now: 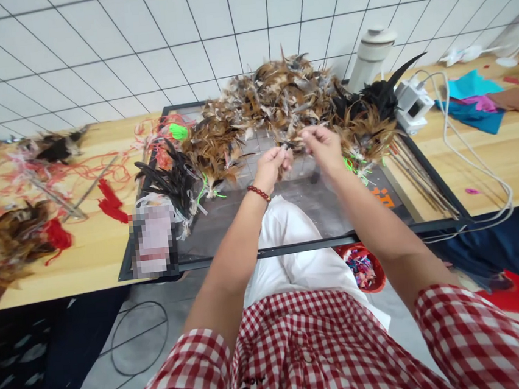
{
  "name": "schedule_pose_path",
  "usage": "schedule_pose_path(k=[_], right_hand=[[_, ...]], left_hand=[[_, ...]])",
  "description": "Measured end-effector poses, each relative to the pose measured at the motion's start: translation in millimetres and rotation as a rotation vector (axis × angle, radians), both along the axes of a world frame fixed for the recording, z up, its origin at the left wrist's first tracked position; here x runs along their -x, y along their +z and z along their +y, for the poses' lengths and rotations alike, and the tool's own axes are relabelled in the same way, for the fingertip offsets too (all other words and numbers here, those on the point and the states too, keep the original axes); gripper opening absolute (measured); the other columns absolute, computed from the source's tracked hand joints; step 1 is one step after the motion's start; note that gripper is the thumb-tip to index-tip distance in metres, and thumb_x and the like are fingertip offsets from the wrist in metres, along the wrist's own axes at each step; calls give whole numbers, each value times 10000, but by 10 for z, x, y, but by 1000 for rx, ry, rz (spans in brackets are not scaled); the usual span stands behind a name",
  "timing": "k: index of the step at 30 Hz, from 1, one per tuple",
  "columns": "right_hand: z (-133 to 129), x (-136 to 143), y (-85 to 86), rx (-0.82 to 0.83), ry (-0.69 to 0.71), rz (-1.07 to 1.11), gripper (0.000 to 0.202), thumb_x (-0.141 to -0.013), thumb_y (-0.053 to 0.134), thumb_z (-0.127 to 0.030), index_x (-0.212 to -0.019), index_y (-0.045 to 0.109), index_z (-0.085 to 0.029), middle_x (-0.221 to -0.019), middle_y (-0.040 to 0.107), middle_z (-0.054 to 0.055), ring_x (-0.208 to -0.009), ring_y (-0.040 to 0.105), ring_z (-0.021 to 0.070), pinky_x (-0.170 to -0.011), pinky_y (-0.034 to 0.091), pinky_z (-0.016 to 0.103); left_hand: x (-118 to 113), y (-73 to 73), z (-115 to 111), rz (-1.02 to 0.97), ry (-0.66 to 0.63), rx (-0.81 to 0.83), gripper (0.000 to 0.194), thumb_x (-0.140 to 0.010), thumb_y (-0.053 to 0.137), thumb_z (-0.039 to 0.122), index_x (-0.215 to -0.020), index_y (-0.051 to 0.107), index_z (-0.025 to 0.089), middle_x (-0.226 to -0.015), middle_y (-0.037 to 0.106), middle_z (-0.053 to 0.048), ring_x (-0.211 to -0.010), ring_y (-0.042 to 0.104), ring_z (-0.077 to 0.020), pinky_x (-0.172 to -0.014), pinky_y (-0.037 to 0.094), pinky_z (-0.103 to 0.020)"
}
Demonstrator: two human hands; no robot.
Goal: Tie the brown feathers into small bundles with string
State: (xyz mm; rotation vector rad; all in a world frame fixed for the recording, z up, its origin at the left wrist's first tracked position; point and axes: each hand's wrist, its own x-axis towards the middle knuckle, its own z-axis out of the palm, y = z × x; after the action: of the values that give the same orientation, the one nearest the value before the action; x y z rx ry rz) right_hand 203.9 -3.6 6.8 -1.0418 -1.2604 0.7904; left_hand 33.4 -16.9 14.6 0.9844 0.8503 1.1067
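Note:
Over the near edge of a big heap of brown feathers [273,98], my left hand [271,167] is closed in a pinch, with small feathers partly showing at its fingers. A beaded bracelet [259,192] circles that wrist. Just to the right, my right hand [325,146] pinches what looks like a thin brown feather, its fingertips slightly blurred. The two hands are close but apart. Feather bundles tied with green string [204,187] lie left of my hands, beside a bunch of black feathers [168,174]. More tied brown feathers [366,132] lie to the right.
A dark-framed glass panel [225,222] lies under the feathers. A pale bottle [371,58], a white power adapter [414,106] with cable, thin sticks [423,179] and cloth scraps [473,97] are on the right. Red string [112,201] lies left. A red basket [375,272] stands below.

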Motion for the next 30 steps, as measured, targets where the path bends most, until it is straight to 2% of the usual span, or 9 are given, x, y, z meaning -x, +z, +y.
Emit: schedule_pose_path(k=[3, 6, 8, 11, 14, 17, 20, 24, 30], right_hand=[[112, -260, -48, -35, -270, -167, 165, -837, 754, -353, -882, 743, -194, -795, 659, 8, -710, 572, 142, -762, 501, 324], [109, -294, -81, -7, -270, -450, 39, -806, 738, -230, -826, 755, -201, -854, 696, 41, -823, 619, 190, -864, 507, 363], [58, -144, -66, 65, -204, -645, 49, -810, 745, -250, -787, 758, -210, -837, 706, 57, -842, 636, 215, -862, 509, 374], [-19, 185, -13, 230, -248, -920, 265, -835, 760, -446, -736, 743, -201, -850, 731, 110, -848, 661, 257, -827, 515, 392], [-47, 383, -4, 257, -251, -1078, 266, -865, 726, -411, -734, 732, -180, -941, 750, 161, -883, 681, 276, -814, 507, 384], [-56, 365, -63, 200, -252, -935, 262, -917, 648, -363, -726, 718, -198, -848, 732, 103, -803, 643, 226, -756, 479, 342], [-91, 279, -116, 57, -256, -676, 322, -917, 645, -447, -694, 674, -216, -707, 645, 36, -709, 554, 177, -712, 445, 311], [-164, 303, -83, -77, -196, -437, 402, -889, 660, -563, -671, 629, -227, -663, 571, 8, -675, 483, 157, -701, 422, 310], [-194, 472, -51, 62, 20, -147, 550, -772, 690, -758, -675, 613, -223, -637, 554, -6, -621, 433, 128, -605, 366, 285]], left_hand=[[78, 22, 84, -108, 196, 50, 325, -946, 698, 329, -704, 533, 189, -531, 477, 79, -486, 524, -51, -592, 467, -178], [133, 40, 147, -192, 319, 55, 328, -951, 691, 358, -721, 519, 201, -534, 435, 87, -476, 485, -44, -602, 483, -175], [137, 47, 159, -200, 343, 51, 342, -940, 705, 377, -717, 513, 203, -537, 426, 87, -475, 476, -42, -596, 480, -172], [111, 53, 139, -193, 330, 56, 339, -951, 690, 353, -708, 513, 198, -530, 427, 86, -472, 481, -40, -581, 461, -166], [80, 51, 110, -177, 318, 81, 330, -976, 651, 314, -700, 517, 192, -515, 428, 86, -459, 476, -40, -571, 448, -168], [57, 34, 94, -172, 318, 112, 337, -965, 670, 329, -701, 510, 194, -522, 437, 88, -458, 480, -42, -573, 447, -173], [31, -1, 94, -177, 323, 131, 323, -947, 694, 344, -717, 523, 195, -539, 474, 83, -493, 528, -52, -593, 461, -180], [-19, -60, 99, -184, 322, 128, 240, -944, 679, 265, -742, 585, 176, -617, 610, 45, -590, 618, -71, -667, 496, -197], [-75, -100, 93, -159, 334, 51, 160, -865, 752, 207, -733, 669, 170, -708, 685, 42, -651, 613, -62, -740, 484, -195]])
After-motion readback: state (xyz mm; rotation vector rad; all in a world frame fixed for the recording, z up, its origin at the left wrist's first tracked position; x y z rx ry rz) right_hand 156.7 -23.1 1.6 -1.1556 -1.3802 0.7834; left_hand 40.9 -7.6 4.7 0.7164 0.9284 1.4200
